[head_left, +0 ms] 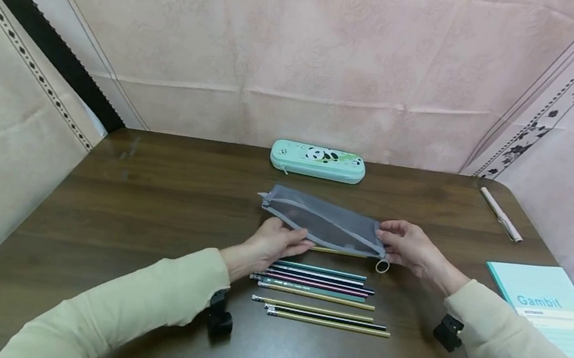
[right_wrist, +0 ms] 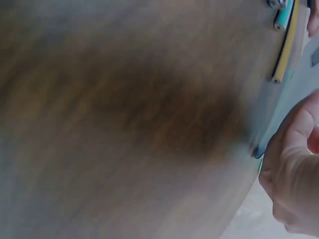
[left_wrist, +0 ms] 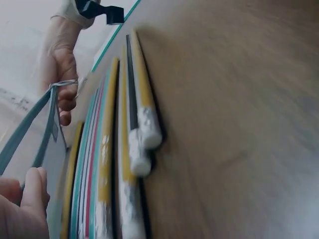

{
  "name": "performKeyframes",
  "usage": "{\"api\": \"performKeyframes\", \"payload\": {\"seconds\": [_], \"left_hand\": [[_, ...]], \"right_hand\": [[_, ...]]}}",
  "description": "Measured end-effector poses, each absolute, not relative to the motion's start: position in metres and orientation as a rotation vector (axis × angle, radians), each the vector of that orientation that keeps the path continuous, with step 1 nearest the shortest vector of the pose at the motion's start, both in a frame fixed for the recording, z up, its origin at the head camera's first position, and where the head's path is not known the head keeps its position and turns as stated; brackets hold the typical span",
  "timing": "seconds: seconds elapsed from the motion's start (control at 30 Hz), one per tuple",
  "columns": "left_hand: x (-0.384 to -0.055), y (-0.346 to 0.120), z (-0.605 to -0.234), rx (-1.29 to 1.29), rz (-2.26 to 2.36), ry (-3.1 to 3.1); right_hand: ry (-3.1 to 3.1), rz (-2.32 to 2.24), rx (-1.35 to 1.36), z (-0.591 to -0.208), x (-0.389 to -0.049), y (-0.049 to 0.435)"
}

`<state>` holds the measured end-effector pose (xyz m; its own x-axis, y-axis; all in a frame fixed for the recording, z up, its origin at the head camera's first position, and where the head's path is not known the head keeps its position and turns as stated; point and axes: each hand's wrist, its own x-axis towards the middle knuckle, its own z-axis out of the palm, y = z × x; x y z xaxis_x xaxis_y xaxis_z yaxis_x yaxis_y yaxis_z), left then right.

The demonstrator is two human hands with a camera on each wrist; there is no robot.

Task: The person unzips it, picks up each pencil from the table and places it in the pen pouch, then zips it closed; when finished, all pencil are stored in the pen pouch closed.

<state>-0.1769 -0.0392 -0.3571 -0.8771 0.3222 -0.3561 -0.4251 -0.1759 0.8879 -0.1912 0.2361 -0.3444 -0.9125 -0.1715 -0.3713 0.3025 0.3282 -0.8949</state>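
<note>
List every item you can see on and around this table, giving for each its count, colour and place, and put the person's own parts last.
mesh pouch: one, grey, table centre, held at both ends.
pencils: about nine, gold, black, teal and pink, in a row near the person; one more gold one partly under the pouch.
panda case: one, mint green, far edge, zipped.
pen: one, pale pink, far right.
notebook: one, teal and white, right edge.
table: one, dark brown wood.
cloth backdrop: pink, behind and beside.
left hand: one, holds the pouch's left end.
right hand: one, pinches the pouch's right end.
</note>
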Motion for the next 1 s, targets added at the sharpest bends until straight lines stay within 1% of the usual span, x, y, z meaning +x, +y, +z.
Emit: {"api": "performKeyframes", "payload": {"seconds": [0.1, 0.2, 0.27, 0.37, 0.47, 0.6, 0.73, 0.87, 1.0], "left_hand": [[-0.179, -0.031, -0.359, -0.100, 2.072, 1.649], [-0.181, -0.025, -0.359, -0.081, 2.078, 1.653], [-0.183, -0.021, -0.358, -0.061, 2.085, 1.652], [-0.185, -0.013, -0.357, -0.048, 2.075, 1.646], [-0.187, -0.007, -0.356, -0.040, 2.026, 1.655], [-0.194, -0.006, -0.357, -0.030, 1.930, 1.682], [-0.202, -0.016, -0.357, 0.030, 1.820, 1.780], [-0.208, -0.032, -0.355, 0.243, 1.588, 2.101], [-0.210, -0.043, -0.352, 0.524, 1.168, 2.473]], "right_hand": [[2.504, -1.443, -0.091, -0.345, -0.185, 0.234], [2.901, -1.225, -0.359, -0.343, -0.181, 0.228], [3.053, -1.146, -0.550, -0.340, -0.181, 0.220], [3.010, -1.139, -0.816, -0.335, -0.180, 0.207], [2.946, -1.097, -0.938, -0.332, -0.178, 0.197], [2.985, -1.096, -0.888, -0.329, -0.177, 0.194], [3.017, -1.187, -0.727, -0.329, -0.178, 0.202], [2.919, -1.338, -0.543, -0.328, -0.174, 0.215], [2.807, -1.473, -0.384, -0.328, -0.168, 0.227]]}}
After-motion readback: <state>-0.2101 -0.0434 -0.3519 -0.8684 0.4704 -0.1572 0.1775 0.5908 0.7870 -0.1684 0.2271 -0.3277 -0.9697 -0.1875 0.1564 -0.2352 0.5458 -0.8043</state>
